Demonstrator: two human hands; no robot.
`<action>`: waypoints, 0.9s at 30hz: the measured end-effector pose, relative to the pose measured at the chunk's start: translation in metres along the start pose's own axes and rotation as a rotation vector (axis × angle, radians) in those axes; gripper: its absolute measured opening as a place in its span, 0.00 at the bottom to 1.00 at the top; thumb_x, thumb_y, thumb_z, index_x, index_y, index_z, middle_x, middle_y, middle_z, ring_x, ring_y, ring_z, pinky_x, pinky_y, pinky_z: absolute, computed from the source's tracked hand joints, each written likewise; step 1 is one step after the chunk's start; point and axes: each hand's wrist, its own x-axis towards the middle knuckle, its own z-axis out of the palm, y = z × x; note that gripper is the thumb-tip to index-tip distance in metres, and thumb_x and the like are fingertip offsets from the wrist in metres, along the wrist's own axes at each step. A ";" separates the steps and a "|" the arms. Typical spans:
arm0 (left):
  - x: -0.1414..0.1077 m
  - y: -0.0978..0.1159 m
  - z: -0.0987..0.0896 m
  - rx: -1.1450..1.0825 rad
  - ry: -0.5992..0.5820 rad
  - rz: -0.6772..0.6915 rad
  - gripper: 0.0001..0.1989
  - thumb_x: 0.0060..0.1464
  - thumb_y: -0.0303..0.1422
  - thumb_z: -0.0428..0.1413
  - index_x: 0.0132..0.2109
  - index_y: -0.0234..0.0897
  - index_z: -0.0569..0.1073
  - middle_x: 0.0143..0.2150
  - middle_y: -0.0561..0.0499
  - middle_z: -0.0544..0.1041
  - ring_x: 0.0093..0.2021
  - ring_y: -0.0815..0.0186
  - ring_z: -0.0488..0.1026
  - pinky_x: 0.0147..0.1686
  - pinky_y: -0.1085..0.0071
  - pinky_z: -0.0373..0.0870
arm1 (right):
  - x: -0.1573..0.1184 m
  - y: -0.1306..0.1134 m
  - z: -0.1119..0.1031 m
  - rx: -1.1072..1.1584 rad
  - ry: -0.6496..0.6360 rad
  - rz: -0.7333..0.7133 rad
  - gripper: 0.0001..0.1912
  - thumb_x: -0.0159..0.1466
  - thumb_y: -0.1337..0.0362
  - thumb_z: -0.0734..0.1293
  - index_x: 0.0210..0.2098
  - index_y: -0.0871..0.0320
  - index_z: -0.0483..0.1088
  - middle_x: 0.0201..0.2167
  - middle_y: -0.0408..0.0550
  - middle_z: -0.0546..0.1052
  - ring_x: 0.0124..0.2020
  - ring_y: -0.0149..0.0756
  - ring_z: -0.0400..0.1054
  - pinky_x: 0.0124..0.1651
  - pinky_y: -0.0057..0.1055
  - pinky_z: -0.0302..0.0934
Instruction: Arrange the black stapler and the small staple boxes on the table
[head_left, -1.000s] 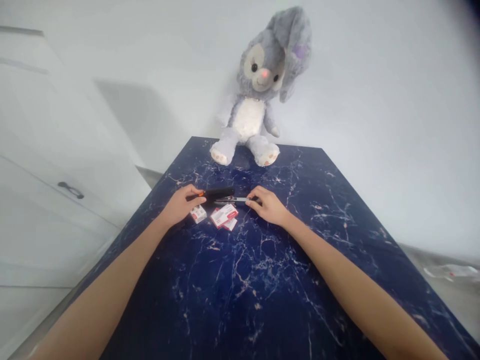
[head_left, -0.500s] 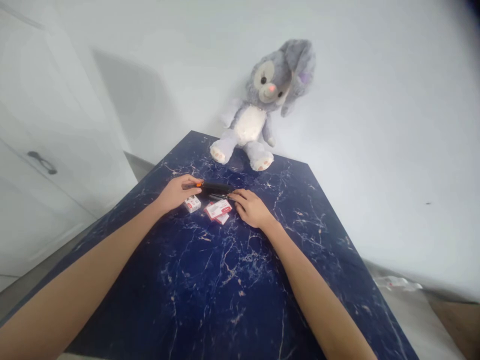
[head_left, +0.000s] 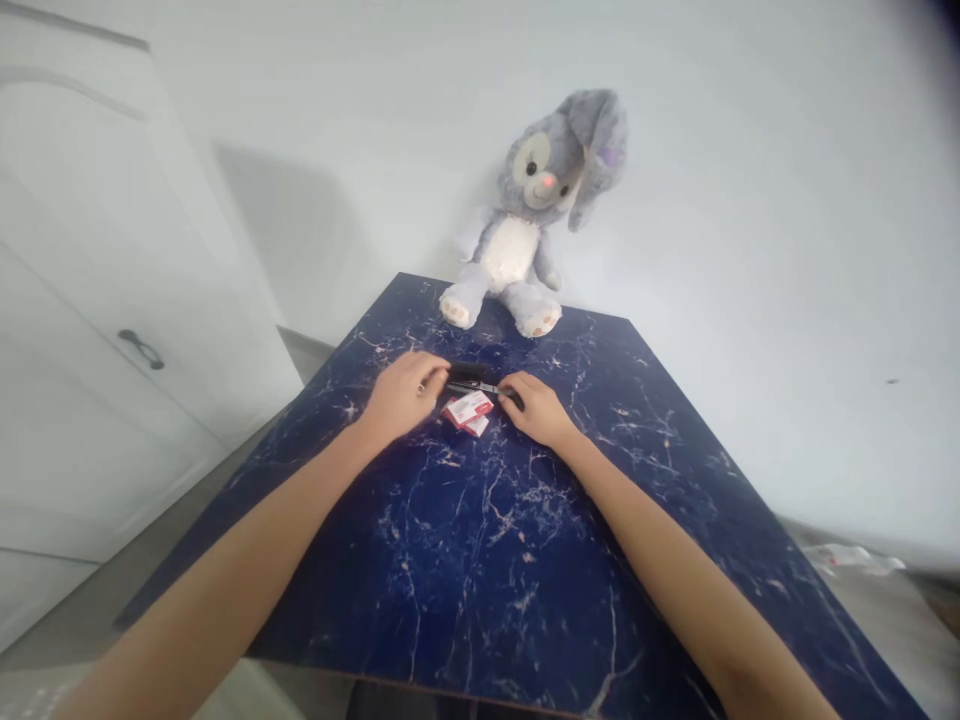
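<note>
Bright, even light; soft overall; wide-angle edges bent.

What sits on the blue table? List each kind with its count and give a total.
Stapler: 1, between the left hand and right hand.
Red and white boxes: 2 visible, overlapping; the left hand may hide more.
Plush rabbit: 1, at the far edge of the table.
Total: 4

Two bare forearms, no sleeves anywhere along their visible length. No watch, bracelet or band at either wrist. Left hand (head_left: 401, 398) bare, no glove; no ring to be made out. Right hand (head_left: 536, 410) bare too, ungloved, fingers (head_left: 517, 383) slim and unadorned. Nails too small to tell. No clothing in view at all.
</note>
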 end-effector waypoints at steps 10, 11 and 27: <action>-0.011 0.022 0.008 0.082 -0.335 0.254 0.17 0.62 0.37 0.56 0.56 0.42 0.75 0.51 0.46 0.77 0.50 0.56 0.74 0.52 0.59 0.71 | 0.000 0.003 -0.001 -0.022 -0.054 -0.102 0.19 0.71 0.69 0.56 0.57 0.55 0.71 0.56 0.56 0.72 0.56 0.45 0.68 0.59 0.45 0.66; -0.011 0.019 0.010 0.041 -0.302 0.231 0.16 0.62 0.36 0.56 0.55 0.42 0.75 0.51 0.46 0.77 0.50 0.57 0.74 0.53 0.60 0.71 | 0.000 0.003 -0.002 -0.032 -0.060 -0.106 0.19 0.71 0.69 0.56 0.57 0.55 0.71 0.58 0.57 0.71 0.57 0.46 0.68 0.60 0.46 0.66; -0.009 0.017 0.008 -0.166 -0.062 0.145 0.13 0.58 0.29 0.57 0.50 0.40 0.76 0.52 0.46 0.79 0.53 0.58 0.74 0.57 0.58 0.70 | 0.000 0.007 0.001 0.028 -0.015 -0.057 0.16 0.69 0.70 0.59 0.54 0.56 0.69 0.55 0.55 0.72 0.56 0.43 0.67 0.61 0.43 0.63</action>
